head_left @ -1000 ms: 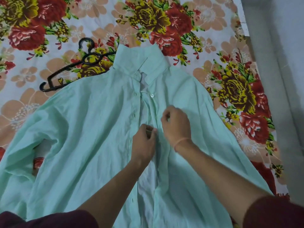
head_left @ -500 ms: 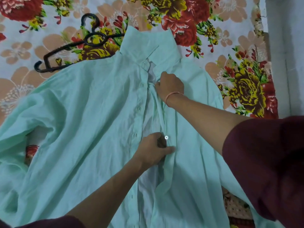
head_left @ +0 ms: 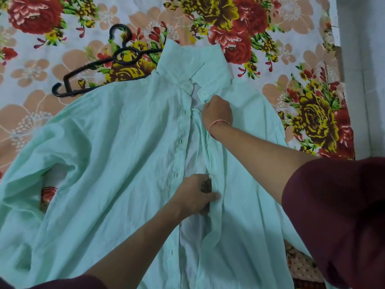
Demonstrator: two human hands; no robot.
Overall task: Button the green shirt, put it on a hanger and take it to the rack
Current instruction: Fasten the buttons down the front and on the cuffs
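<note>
Head view down green shirt (head_left: 116, 153), open front running away toward collar (head_left: 187, 61). Pinching its button edge (head_left: 205, 147): right hand (head_left: 217, 112) by collar; left hand (head_left: 194, 193) midway, nearer.

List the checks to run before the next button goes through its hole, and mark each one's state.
1. Green shirt lies front up on the bedsheet: ok.
2. Right grip holds the button edge just below the collar: ok.
3. Left grip pinches that edge beside a button: ok.
4. Button edge laid over the buttonhole edge: not ok, white inner cloth shows between them.
5. Button lined up with its hole: cannot tell.
6. Hanger at hand beside the collar: ok, one end hidden by the shirt.
</note>
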